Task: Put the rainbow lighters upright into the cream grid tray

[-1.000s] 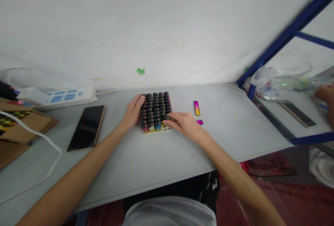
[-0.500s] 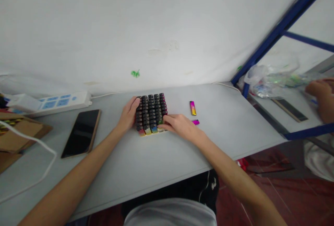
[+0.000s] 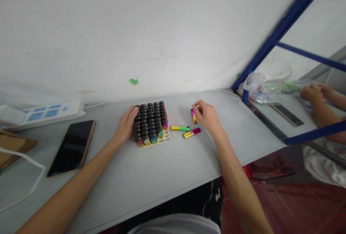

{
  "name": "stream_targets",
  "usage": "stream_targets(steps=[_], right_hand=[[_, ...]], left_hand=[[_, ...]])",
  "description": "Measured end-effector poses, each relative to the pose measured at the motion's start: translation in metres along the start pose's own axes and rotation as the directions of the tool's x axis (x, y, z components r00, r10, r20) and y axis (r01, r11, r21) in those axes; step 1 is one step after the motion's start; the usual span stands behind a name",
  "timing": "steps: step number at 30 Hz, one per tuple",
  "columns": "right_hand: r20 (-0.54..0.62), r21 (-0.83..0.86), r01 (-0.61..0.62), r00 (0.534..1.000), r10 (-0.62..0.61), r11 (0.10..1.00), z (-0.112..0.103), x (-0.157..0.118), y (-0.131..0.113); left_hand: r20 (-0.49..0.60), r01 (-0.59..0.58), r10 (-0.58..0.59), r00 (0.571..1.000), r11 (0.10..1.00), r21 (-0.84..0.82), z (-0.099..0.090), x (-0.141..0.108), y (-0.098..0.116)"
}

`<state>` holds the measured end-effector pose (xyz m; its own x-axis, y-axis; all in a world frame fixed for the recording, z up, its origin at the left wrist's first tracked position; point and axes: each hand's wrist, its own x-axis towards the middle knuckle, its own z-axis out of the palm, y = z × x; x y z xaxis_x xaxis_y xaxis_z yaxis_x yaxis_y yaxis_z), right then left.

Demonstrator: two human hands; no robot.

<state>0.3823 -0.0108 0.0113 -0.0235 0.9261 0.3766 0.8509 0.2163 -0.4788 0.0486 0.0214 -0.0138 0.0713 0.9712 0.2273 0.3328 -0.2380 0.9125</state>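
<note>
Several lighters with black tops and coloured bodies (image 3: pixel 151 120) stand upright in rows in a pale tray (image 3: pixel 164 141), whose front right slots show bare. My left hand (image 3: pixel 126 124) is wrapped round the left side of this block. Off to its right, my right hand (image 3: pixel 208 116) has thumb and fingers closed at the upper end of a pink-and-yellow lighter (image 3: pixel 194 117) lying on the table. Nearer the block lie a yellow-and-green lighter (image 3: pixel 180 128) and a second pink-and-yellow one (image 3: pixel 192 132).
A phone (image 3: pixel 71 147) lies at the left, with a white power strip (image 3: pixel 51 113) behind it. Cardboard (image 3: pixel 13 145) and a white cable are at the far left. Beyond a blue frame (image 3: pixel 278 39) on the right are plastic bags (image 3: pixel 259 88) and another person's hands (image 3: pixel 315 91).
My right hand has moved from the block's front right corner to the loose lighter at the right. The yellow-and-green lighter now shows on the table. My left hand stays on the block.
</note>
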Motion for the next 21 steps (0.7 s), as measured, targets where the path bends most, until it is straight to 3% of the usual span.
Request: stream_targets(steps=[6, 10, 18, 21], right_hand=[[0.058, -0.158, -0.202, 0.975, 0.213, 0.967, -0.001, -0.002, 0.022], [0.069, -0.194, -0.275, 0.954, 0.292, 0.942, -0.001, -0.002, 0.025], [0.161, -0.293, -0.256, 0.937, 0.311, 0.921, 0.019, -0.002, 0.012], [0.187, -0.266, -0.19, 0.952, 0.244, 0.945, 0.026, 0.0, 0.01]], left_hand=[[0.001, -0.006, 0.006, 1.0, 1.0, 0.021, 0.0, -0.001, 0.003], [0.004, 0.007, -0.007, 1.0, 1.0, -0.003, 0.0, -0.001, 0.005], [0.0, 0.002, -0.002, 1.0, 1.0, 0.005, 0.0, -0.001, 0.003], [-0.007, -0.002, 0.002, 1.0, 1.0, 0.008, 0.0, -0.001, 0.001]])
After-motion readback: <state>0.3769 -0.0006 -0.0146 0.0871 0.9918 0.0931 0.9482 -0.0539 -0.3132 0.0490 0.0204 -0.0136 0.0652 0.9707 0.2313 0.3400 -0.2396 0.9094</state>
